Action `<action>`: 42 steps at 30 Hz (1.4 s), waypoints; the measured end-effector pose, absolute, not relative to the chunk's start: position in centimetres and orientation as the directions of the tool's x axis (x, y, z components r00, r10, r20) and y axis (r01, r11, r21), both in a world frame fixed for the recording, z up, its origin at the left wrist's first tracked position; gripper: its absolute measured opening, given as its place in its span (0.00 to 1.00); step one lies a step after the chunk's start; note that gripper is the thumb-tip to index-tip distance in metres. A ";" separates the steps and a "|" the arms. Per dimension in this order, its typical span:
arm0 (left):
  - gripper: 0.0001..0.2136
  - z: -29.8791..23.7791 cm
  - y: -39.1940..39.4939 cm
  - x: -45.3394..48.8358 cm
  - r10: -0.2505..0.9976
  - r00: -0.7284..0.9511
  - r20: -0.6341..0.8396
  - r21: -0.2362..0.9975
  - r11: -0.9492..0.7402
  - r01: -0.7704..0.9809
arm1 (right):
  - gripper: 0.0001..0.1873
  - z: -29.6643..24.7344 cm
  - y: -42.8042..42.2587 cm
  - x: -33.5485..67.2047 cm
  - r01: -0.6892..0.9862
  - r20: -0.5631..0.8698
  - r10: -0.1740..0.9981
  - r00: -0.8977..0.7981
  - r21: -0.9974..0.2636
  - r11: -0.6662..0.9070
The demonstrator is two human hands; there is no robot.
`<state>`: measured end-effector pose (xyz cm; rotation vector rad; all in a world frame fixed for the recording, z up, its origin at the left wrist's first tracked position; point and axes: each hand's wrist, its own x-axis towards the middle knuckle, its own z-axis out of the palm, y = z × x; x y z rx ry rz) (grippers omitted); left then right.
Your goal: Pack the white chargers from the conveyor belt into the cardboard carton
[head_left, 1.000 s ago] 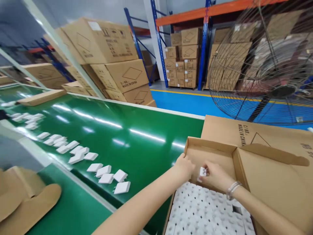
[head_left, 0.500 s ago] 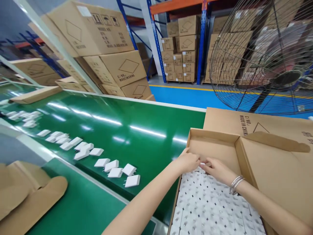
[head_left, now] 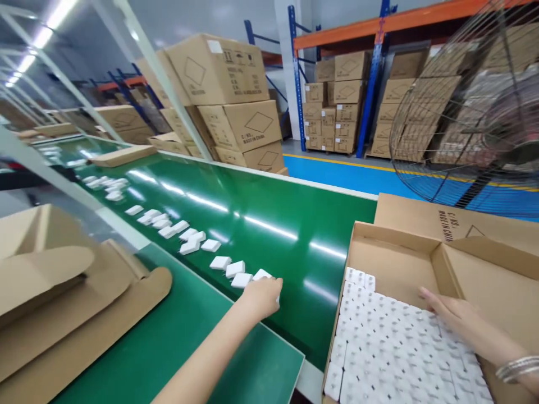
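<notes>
Blue-and-orange steel racking (head_left: 337, 35) stands behind a long, glossy green conveyor belt (head_left: 269, 193), and at the belt's right an open brown cardboard carton (head_left: 396, 261) holds close rows of white plastic plug blocks (head_left: 387, 342), with a short partial row at its far left. The right hand (head_left: 465, 317) hangs open over the packed rows, while the left hand (head_left: 261, 294) is curled around one white block (head_left: 278, 299) at the belt, just beside loose white blocks (head_left: 241, 280). A hasty lift could knock these neighbours askew, and a brush from the right hand might tip packed blocks along the rows' unsupported edge.
</notes>
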<state>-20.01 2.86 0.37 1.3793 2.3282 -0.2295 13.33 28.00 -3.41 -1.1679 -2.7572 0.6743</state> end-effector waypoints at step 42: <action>0.16 0.9 -8.8 -25.8 0.658 -0.753 0.003 0.952 0.228 0.202 | 0.14 -0.3 12.3 -21.3 0.095 -0.072 0.082 -0.994 -0.197 0.976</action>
